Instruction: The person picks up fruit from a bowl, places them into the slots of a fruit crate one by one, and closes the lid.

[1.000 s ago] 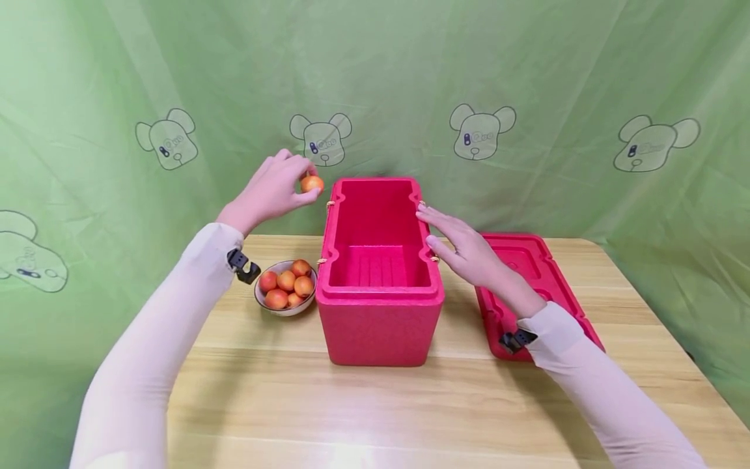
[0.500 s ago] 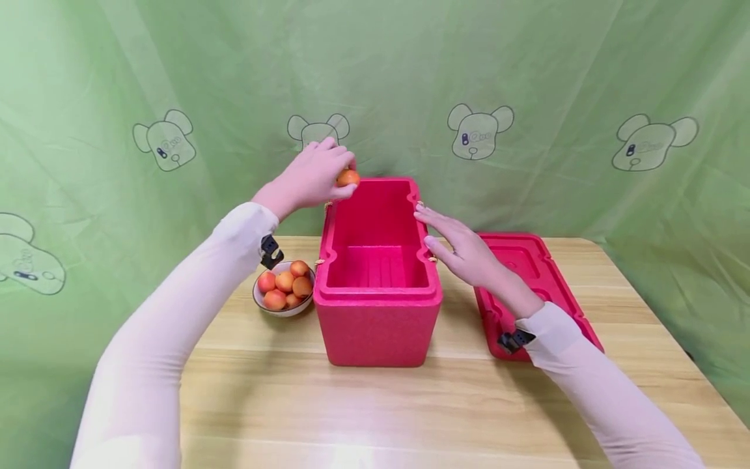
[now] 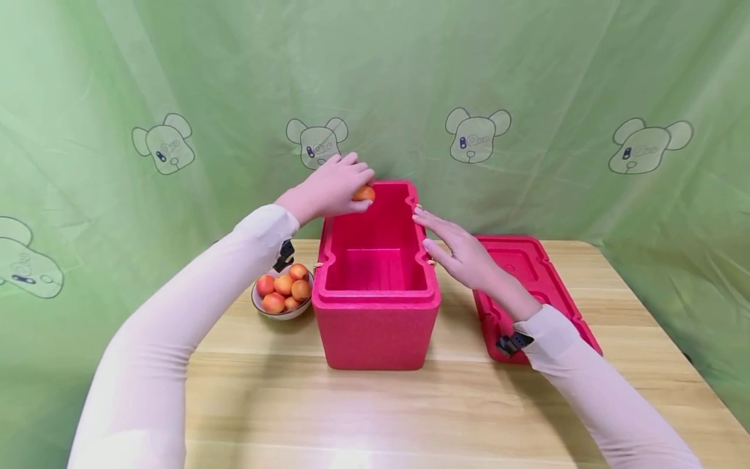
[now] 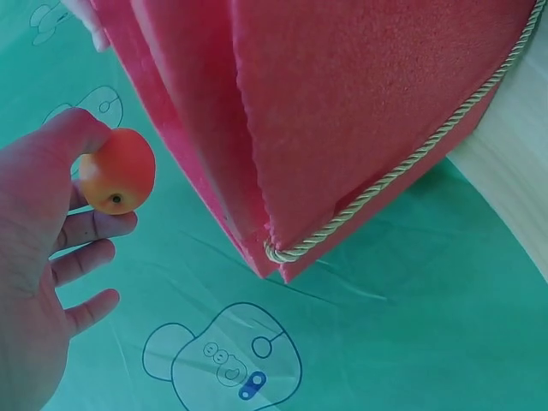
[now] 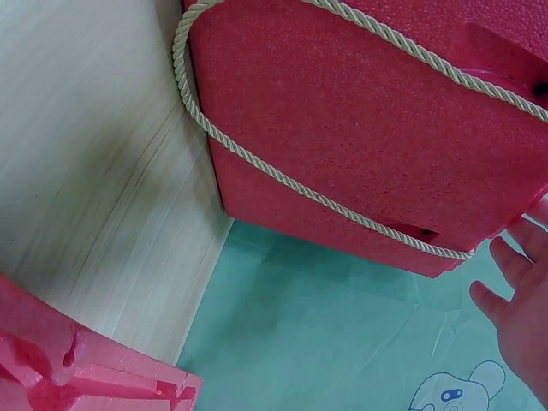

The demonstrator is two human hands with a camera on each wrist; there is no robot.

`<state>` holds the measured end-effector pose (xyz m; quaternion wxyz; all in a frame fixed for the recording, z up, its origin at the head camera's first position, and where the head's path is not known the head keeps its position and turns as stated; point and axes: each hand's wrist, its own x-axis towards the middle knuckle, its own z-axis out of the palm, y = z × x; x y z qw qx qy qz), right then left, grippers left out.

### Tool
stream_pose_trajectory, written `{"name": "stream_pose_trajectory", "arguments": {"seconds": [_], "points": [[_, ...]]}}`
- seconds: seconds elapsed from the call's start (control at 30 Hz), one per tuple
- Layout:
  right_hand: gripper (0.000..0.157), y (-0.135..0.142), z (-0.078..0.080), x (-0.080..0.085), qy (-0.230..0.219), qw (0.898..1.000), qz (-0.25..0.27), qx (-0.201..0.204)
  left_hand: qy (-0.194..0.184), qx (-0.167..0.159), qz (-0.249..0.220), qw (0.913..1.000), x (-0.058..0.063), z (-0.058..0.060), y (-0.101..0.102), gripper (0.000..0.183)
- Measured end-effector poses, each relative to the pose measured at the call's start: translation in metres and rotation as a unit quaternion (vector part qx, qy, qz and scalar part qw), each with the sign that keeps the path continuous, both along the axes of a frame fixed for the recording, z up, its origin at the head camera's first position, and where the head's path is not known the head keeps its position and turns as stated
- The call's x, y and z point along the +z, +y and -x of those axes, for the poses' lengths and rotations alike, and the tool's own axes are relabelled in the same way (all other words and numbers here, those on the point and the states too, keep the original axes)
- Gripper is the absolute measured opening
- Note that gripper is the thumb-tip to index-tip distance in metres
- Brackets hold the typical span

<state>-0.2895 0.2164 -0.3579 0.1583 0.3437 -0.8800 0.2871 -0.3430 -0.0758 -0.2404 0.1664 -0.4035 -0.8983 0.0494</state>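
In the head view, my left hand [image 3: 333, 189] pinches a small orange-red round fruit [image 3: 364, 194] near the back left of the red foam box's [image 3: 377, 335] top opening. The left wrist view shows the fruit [image 4: 120, 171] between thumb and fingers, a dark spot on its end, apart from the box wall [image 4: 342, 111]. My right hand [image 3: 463, 254] rests with straight fingers on the box's right rim. The box stands lidless on the table, its visible floor bare. Left of it, several similar fruits [image 3: 284, 284] fill a white bowl [image 3: 285, 316] with a dark rim.
The red lid [image 3: 565, 303] lies on the wooden table [image 3: 263, 404], right of the box and under my right forearm. Twisted rope [image 5: 291, 182] runs along the box's side. A green curtain [image 3: 387, 71] with bear drawings hangs behind the table.
My left hand has carried the fruit rightward, from left of the box to its back left opening, dipping slightly at the end. My right hand stays on the rim.
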Motion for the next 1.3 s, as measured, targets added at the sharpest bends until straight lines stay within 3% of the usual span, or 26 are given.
{"name": "stream_pose_trajectory", "arguments": {"seconds": [0.5,0.73,1.3], "points": [[0.057,-0.002,-0.001,0.001,0.002,1.000,-0.001,-0.003,0.008,-0.001,0.010,0.9999,0.007,-0.004,0.001,0.030],[0.057,-0.002,-0.001,0.001,0.001,1.000,-0.001,-0.004,0.003,0.017,0.034,0.9993,0.003,-0.004,-0.003,0.037],[0.056,-0.002,-0.002,0.001,0.005,1.000,-0.003,-0.002,-0.001,0.019,0.016,0.9997,-0.004,-0.002,-0.021,0.035]]}}
